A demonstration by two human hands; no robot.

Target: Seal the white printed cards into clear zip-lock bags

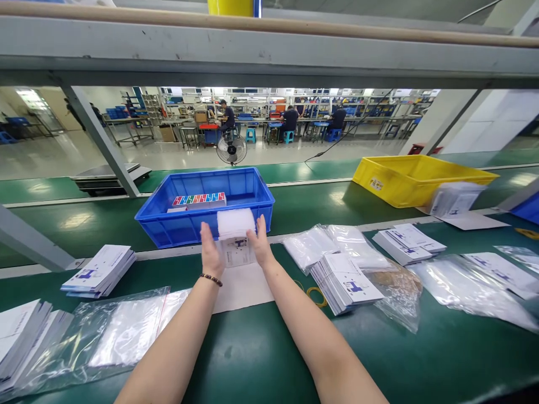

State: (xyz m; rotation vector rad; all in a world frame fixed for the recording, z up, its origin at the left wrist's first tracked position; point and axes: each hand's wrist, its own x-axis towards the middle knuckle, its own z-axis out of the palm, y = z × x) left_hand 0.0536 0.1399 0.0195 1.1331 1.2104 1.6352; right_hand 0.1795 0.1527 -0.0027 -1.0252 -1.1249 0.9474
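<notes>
A stack of booklets in clear plastic sleeves (237, 251) stands upright on a white sheet (244, 289), close to the near wall of the blue bin (185, 224). My left hand (211, 255) is at the stack's left side, fingers stretched out, palm facing inward. On the opposite side, my right hand (261, 244) has its fingers extended too, its fingertips at the stack's edge. Whether both palms press on the stack cannot be told. Inside the bin lie small boxes with a row of coloured labels (200, 200).
Right of my arms lie clear plastic bags (311, 247), booklet stacks (345, 283) and yellow rubber bands (316, 296). A yellow bin (389, 185) stands behind them. More booklets (100, 271) and a bag of sleeves (126, 331) lie left. A shelf beam (269, 47) crosses above.
</notes>
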